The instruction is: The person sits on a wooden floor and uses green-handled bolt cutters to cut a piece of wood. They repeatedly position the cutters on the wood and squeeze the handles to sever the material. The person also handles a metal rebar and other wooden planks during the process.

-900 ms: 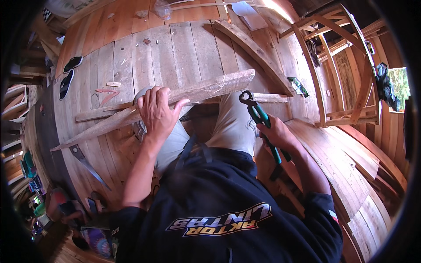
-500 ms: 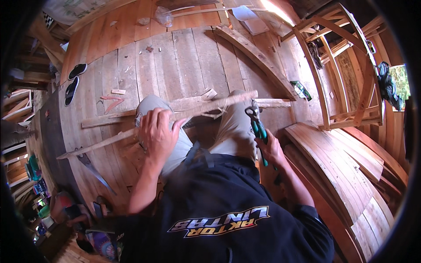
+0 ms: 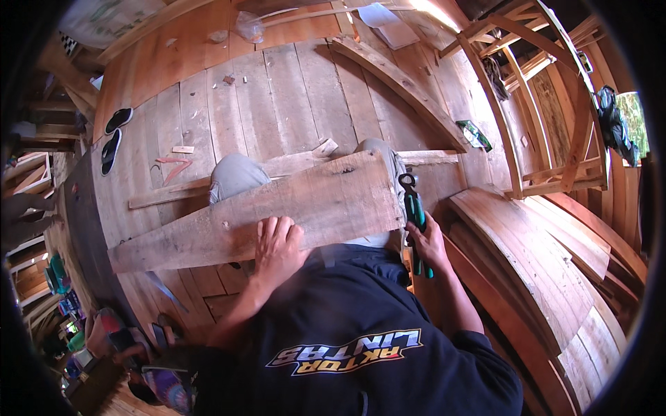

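A wide, rough wooden plank (image 3: 312, 197) lies across my knees with its broad face up, narrower at its left end. My left hand (image 3: 279, 243) holds its near edge, fingers curled over the face; the thumb's side toward the edge is partly hidden. By the plank's right end, my right hand (image 3: 429, 243) is closed round the green handles of a pair of pincers (image 3: 413, 204). The dark round jaws point away from me, beside the plank's corner. Beneath the plank, a handsaw (image 3: 166, 291) shows only part of its blade on the floor.
Long timbers (image 3: 170, 194) lie on the floor beyond my knees, and a thick beam (image 3: 402, 90) slants farther off. Stacked boards (image 3: 527, 256) are at my right, below a wooden frame (image 3: 510, 125). Black shoes (image 3: 111, 151) stand at the left. A person (image 3: 132, 340) sits at lower left.
The plank has turned from edge-on to broad face up and come down onto my lap. My left hand has moved nearer to me along with it. The pincers have shifted slightly, still in my right hand.
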